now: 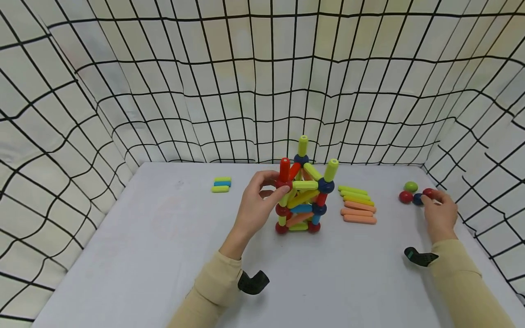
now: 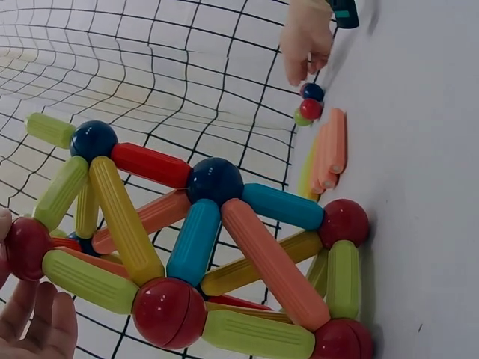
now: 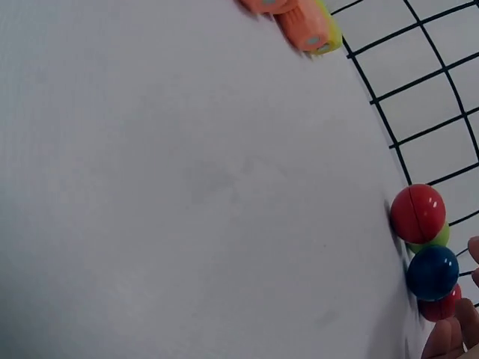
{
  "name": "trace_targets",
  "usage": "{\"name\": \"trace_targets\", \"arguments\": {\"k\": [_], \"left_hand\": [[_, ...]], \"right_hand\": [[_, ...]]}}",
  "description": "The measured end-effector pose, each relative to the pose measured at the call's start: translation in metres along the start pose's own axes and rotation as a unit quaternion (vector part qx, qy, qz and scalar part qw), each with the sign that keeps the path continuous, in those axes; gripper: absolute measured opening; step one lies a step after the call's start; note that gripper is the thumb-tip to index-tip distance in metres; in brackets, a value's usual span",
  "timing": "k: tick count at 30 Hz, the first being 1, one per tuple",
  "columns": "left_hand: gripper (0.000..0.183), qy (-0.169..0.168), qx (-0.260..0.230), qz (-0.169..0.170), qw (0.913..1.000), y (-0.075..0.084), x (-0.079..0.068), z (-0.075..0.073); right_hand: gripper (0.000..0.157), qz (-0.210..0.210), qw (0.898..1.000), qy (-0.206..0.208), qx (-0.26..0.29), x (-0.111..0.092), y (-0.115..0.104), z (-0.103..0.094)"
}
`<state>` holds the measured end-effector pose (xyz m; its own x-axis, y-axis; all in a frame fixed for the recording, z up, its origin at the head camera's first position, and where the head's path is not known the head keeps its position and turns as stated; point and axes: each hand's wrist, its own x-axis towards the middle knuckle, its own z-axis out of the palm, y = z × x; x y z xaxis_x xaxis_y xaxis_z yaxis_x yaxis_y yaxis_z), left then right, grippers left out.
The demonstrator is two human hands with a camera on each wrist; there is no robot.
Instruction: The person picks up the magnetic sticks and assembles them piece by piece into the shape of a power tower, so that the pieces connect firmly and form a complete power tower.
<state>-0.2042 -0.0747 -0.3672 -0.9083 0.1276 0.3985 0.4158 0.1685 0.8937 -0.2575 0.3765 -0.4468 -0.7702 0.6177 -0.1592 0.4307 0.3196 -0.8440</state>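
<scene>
Left hand (image 1: 255, 202) pinches the tower's (image 1: 302, 208) red ball (image 2: 30, 247); right hand (image 1: 442, 214), fingers parted, is likely selecting the blue ball (image 3: 432, 272); lifting needs a pinch.

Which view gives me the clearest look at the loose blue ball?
The right wrist view: the blue ball appears largest there, with its near side unobstructed. The head view shows it small beside the right hand; the left wrist view, small and distant.

Head view: from above, forward and down, farthest back, over the white table (image 1: 311, 282).
Left wrist: turned sideways, close to the frame of colourful ribbed rods and glossy balls (image 2: 194, 235), facing my right hand (image 2: 307, 45).
Right wrist: near the table, tilted.
Shared: loose glossy red, blue and green balls (image 3: 431, 262), in all three views.
</scene>
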Motion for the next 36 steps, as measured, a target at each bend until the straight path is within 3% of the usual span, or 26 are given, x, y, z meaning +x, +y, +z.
{"name": "trace_targets", "arguments": {"k": [10, 17, 21, 24, 26, 28, 32, 36], "left_hand": [[0.034, 0.009, -0.012, 0.025, 0.9996, 0.004, 0.004, -0.002], [0.034, 0.004, -0.006, 0.023, 0.9997, 0.007, 0.006, -0.002], [0.034, 0.004, 0.001, 0.029, 0.9996, 0.005, 0.006, -0.001], [0.033, 0.003, 0.012, 0.034, 0.9993, 0.005, 0.006, 0.000], [0.032, -0.002, 0.017, 0.036, 0.9992, 0.005, 0.004, 0.000], [0.031, -0.013, 0.022, 0.038, 0.9989, 0.005, 0.003, 0.001], [0.035, -0.035, 0.030, 0.049, 0.9977, 0.002, -0.001, 0.001], [0.038, -0.029, 0.042, 0.075, 0.9958, -0.001, -0.005, 0.002]], "right_hand": [[0.060, -0.020, 0.998, -0.041, -0.048, 0.008, 0.008, 0.004], [0.059, -0.062, 0.994, -0.028, -0.080, 0.008, 0.004, 0.007], [0.061, -0.080, 0.996, -0.001, -0.049, -0.003, -0.012, 0.014], [0.060, -0.117, 0.993, -0.025, 0.009, -0.027, -0.038, 0.020], [0.059, -0.160, 0.984, -0.072, 0.040, -0.049, -0.057, 0.022], [0.056, -0.212, 0.968, -0.120, 0.061, -0.073, -0.077, 0.024], [0.049, -0.309, 0.927, -0.195, 0.084, -0.118, -0.117, 0.023], [0.047, -0.366, 0.893, -0.236, 0.115, -0.156, -0.152, 0.022]]}}
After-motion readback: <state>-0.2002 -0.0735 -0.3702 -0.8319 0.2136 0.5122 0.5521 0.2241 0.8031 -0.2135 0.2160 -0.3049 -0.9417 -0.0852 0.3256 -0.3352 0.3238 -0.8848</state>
